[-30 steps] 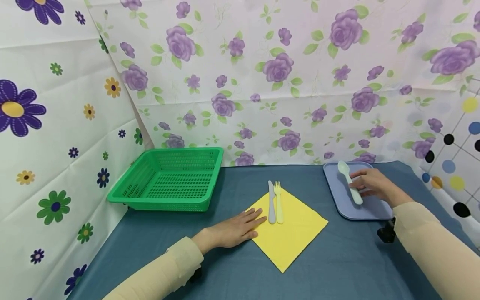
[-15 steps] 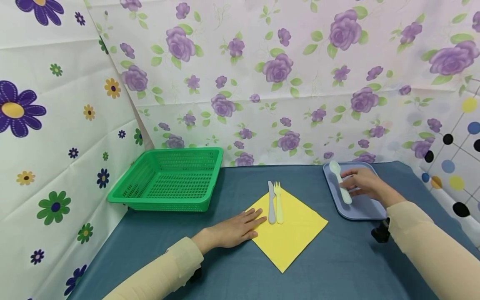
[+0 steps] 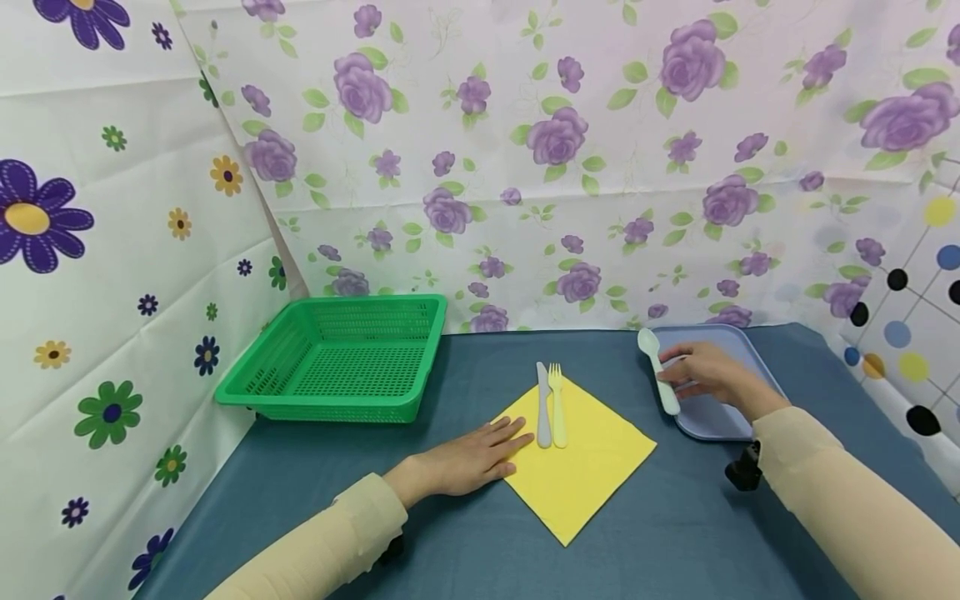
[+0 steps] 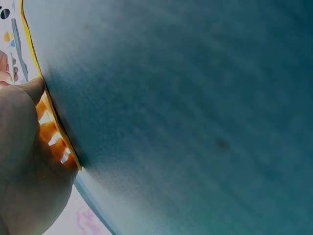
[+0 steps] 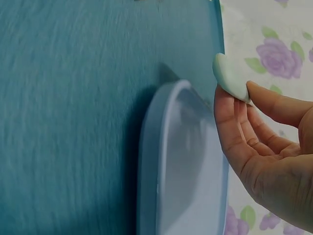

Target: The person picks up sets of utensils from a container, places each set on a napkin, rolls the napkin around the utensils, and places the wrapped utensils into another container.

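A pale green spoon [image 3: 666, 390] is pinched between the thumb and fingers of my right hand [image 3: 708, 373], above the left edge of the blue tray [image 3: 723, 427]. In the right wrist view the spoon [image 5: 229, 78] shows end-on, raised off the tray. My left hand [image 3: 471, 458] rests with straight fingers on the left corner of a yellow napkin [image 3: 581, 483], set as a diamond. On the napkin lie a grey-lilac knife [image 3: 543, 408] and, just right of it, a pale yellow fork [image 3: 558, 408], side by side. The left fingertips are close to the knife handle.
At the back left stands a green perforated basket [image 3: 330, 410]. A dark blue cloth [image 3: 480, 367] covers the table. Flowered sheets [image 3: 420, 167] hang behind and to the left, and a dotted sheet [image 3: 911, 333] stands on the right.
My right hand has moved left with the spoon, from over the tray's middle to its left edge. The left hand, napkin, knife and fork have stayed in place.
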`<state>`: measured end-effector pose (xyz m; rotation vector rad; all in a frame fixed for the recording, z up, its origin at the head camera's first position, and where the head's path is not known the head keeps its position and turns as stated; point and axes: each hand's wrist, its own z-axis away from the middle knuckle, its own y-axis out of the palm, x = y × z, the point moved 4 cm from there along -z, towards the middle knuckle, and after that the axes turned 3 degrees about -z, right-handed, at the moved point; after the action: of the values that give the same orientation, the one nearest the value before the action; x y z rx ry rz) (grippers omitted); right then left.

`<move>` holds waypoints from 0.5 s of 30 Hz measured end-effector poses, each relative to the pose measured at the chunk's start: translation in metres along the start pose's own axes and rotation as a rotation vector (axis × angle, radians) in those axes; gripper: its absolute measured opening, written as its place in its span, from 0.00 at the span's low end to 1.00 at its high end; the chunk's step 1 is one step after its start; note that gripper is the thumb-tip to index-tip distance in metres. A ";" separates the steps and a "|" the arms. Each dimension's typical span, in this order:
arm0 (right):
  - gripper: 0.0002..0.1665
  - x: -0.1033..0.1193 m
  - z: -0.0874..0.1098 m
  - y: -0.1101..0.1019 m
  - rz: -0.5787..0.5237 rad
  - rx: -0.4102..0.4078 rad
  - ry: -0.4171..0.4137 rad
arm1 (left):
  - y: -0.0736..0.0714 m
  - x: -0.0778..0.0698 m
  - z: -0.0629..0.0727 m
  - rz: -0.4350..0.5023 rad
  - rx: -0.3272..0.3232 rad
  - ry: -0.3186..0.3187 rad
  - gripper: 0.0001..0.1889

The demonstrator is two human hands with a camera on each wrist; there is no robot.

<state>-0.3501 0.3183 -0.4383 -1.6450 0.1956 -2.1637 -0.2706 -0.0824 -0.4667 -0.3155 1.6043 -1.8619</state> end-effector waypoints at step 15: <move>0.33 0.007 -0.003 0.025 -0.022 0.033 -0.014 | -0.001 0.000 0.000 0.020 -0.004 0.007 0.30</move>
<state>-0.3488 0.2925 -0.4421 -1.6505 0.1374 -2.1596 -0.2705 -0.0827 -0.4659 -0.2932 1.6104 -1.8468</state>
